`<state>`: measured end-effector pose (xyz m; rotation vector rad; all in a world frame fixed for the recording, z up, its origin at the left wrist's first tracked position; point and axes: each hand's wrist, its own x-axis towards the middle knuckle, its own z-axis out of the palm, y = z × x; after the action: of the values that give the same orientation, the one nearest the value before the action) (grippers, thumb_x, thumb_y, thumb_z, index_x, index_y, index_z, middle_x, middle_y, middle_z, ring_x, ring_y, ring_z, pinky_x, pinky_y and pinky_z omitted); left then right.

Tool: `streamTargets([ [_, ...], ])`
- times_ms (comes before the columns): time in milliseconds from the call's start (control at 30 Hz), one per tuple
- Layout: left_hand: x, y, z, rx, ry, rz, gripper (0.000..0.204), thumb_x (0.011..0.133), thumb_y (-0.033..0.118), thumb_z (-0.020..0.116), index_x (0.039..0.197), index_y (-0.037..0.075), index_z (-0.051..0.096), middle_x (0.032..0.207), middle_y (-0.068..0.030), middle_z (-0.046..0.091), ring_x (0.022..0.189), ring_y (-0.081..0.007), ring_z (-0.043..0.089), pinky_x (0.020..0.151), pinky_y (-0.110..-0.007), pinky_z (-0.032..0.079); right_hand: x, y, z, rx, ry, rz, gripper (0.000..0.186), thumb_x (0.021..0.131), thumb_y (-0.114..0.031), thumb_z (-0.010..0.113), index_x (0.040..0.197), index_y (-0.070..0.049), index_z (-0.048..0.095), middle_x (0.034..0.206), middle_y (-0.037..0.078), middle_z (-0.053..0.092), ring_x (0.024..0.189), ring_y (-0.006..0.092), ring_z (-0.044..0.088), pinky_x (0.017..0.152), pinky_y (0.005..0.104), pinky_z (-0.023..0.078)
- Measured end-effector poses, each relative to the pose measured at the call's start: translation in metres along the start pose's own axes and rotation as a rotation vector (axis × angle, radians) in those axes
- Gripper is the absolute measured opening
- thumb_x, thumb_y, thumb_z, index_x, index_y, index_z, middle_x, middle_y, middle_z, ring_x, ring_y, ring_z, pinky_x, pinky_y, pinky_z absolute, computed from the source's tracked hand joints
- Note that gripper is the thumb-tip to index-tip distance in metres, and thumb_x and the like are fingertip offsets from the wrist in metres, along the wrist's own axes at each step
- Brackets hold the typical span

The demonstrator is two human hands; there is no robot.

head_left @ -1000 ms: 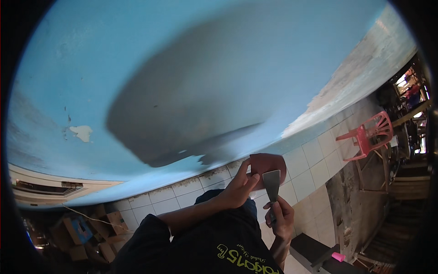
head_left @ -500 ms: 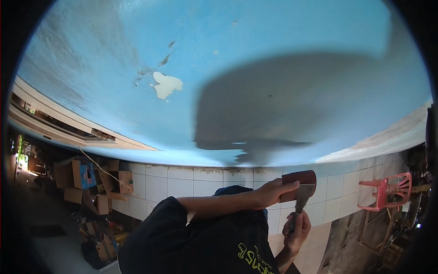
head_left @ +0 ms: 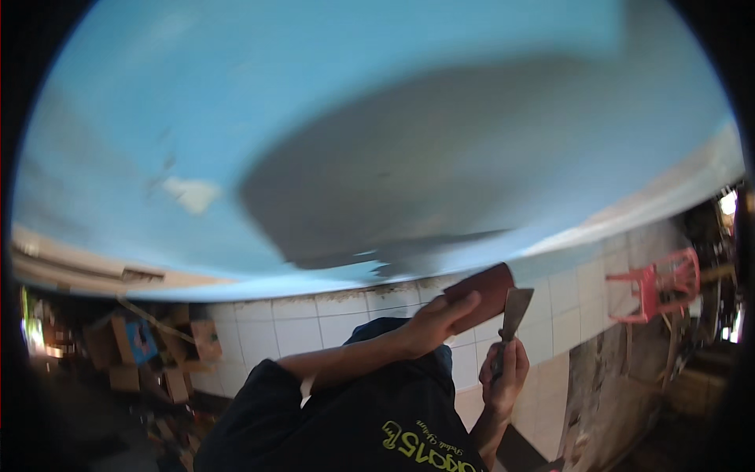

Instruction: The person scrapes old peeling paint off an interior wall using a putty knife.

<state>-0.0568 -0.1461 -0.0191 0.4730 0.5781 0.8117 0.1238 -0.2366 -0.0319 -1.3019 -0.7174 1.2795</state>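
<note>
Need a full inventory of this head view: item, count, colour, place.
sheet: 1, reddish-brown, in the left hand
scraper: 1, grey blade, in the right hand
wall: 1, blue with a broad shadow, across the top
patch: 1, whitish, blurred, on the wall at left
frame: 1, beige, left edge
cardboard boxes: several, brown, lower left
floor tiles: many, mostly white, below the wall
chair: 1, red, right
clutter: uncountable, dark, both side edges
shirt: 1, black, bottom centre
left hand: 1, lower centre
right hand: 1, right of it
</note>
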Motion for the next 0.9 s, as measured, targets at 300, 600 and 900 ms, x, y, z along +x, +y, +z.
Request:
streamTargets([
  [300, 0.001, 0.007, -0.004, -0.141, -0.037, 0.120, 0.040, 0.109, 0.022, 0.047, 0.143, 0.001, 0.047, 0.140, -0.0099, 0.056, 0.133, -0.0205, 0.050, 0.114, -0.039, 0.038, 0.000, -0.004, -0.003, 0.126, -0.050, 0.130, 0.029, 0.107, -0.023, 0.056, 0.114, 0.003, 0.064, 0.080, 0.005, 0.064, 0.051, 0.0064, 0.048, 0.042, 0.0223, 0.035],
  [600, 0.011, 0.010, -0.004, -0.116, -0.072, 0.128, 0.041, 0.110, 0.020, 0.044, 0.145, 0.001, 0.045, 0.143, -0.0110, 0.054, 0.135, -0.0220, 0.050, 0.113, -0.039, 0.039, -0.009, -0.010, -0.010, -0.027, -0.227, 0.179, 0.032, 0.107, -0.021, 0.053, 0.123, 0.004, 0.062, 0.082, 0.006, 0.066, 0.051, 0.0075, 0.048, 0.043, 0.0241, 0.037],
  [900, 0.017, -0.003, 0.008, 0.230, 0.039, 0.193, 0.050, 0.109, 0.026, 0.047, 0.148, -0.004, 0.040, 0.149, -0.0131, 0.048, 0.138, -0.0202, 0.046, 0.115, -0.034, 0.034, -0.019, -0.015, 0.021, -0.645, 0.110, -0.424, 0.045, 0.094, 0.001, 0.065, 0.138, -0.006, 0.062, 0.086, 0.013, 0.065, 0.065, 0.0189, 0.061, 0.060, 0.0291, 0.051],
])
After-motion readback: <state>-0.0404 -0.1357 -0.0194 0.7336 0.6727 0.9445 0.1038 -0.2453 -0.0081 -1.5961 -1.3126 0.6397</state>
